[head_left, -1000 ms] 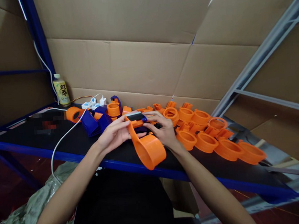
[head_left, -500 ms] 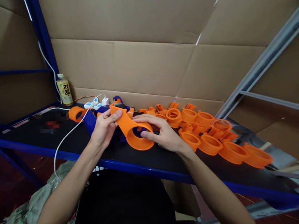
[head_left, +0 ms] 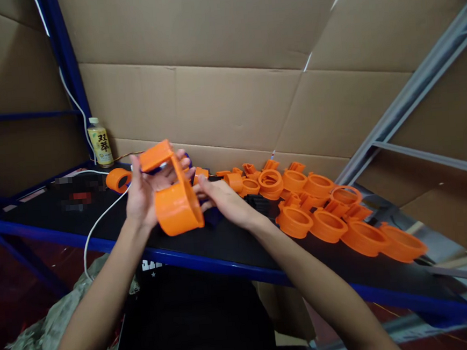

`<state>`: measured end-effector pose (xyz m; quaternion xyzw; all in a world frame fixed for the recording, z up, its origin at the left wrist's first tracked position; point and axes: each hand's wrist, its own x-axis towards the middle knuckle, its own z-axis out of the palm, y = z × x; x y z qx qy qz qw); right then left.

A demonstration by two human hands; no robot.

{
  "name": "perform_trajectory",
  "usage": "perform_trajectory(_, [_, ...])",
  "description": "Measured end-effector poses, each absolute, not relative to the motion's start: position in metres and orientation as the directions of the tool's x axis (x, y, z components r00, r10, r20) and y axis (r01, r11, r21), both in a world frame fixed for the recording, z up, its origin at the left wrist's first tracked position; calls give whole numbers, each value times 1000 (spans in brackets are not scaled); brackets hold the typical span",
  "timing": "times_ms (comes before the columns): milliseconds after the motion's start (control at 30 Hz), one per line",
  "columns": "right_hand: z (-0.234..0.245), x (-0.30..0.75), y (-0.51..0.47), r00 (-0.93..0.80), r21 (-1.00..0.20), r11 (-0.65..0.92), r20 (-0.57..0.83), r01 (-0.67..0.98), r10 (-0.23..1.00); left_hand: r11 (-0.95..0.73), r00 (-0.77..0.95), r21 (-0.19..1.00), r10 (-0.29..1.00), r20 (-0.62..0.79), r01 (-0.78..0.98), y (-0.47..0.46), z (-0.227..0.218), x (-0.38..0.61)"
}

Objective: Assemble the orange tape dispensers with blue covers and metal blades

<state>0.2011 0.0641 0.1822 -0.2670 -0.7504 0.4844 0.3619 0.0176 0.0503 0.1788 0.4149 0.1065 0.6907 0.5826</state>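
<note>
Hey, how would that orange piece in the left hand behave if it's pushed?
The orange piece is probably stiff: its thin walls hold crisp edges. Its open ring suggests it's light for its size. On its curved side it might rock, but the projecting bracket should limit rolling.

Dim indoor light, shadowed left cardboard [head_left: 23, 70], soft blur, wide-angle stretching toward edges

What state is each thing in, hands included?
Orange plastic piece with a ring: held above the black tabletop.
Bare left hand: cupped, supporting that piece.
Bare right hand: fingers partly curled; contact unclear.
Yellow-labelled plastic bottle: upright, capped.
Rows of orange plastic rings: on the tabletop, openings mostly up.
Lone orange plastic ring: lying on its side.
Thin white cable: slack, hanging past the blue table edge.
</note>
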Motion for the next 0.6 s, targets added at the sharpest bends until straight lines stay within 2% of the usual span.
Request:
perform_trajectory(100, [182,194,91,-485,-817,497,321,293,813,-333,-22,596,884,467,-731,51,184,-8])
perform_trajectory(167, [179,185,109,-409,-631,559,384,539,828,-306,9,604,887,461,-736,50,186,-23])
perform_trajectory(233, [174,172,120,-382,-460,543,400,703,833,-286,32,637,898,438,-716,51,185,-33])
perform_trajectory(300, [169,158,124,-385,-390,522,378,758,842,-271,38,683,915,401,-678,53,183,-37])
perform_trajectory(433, [164,138,125,-419,-353,510,305,784,855,-240,51,760,940,337,-604,58,179,-33])
perform_trajectory(600, [161,131,124,-439,-279,528,323,802,838,-232,64,791,944,323,-566,62,178,-21])
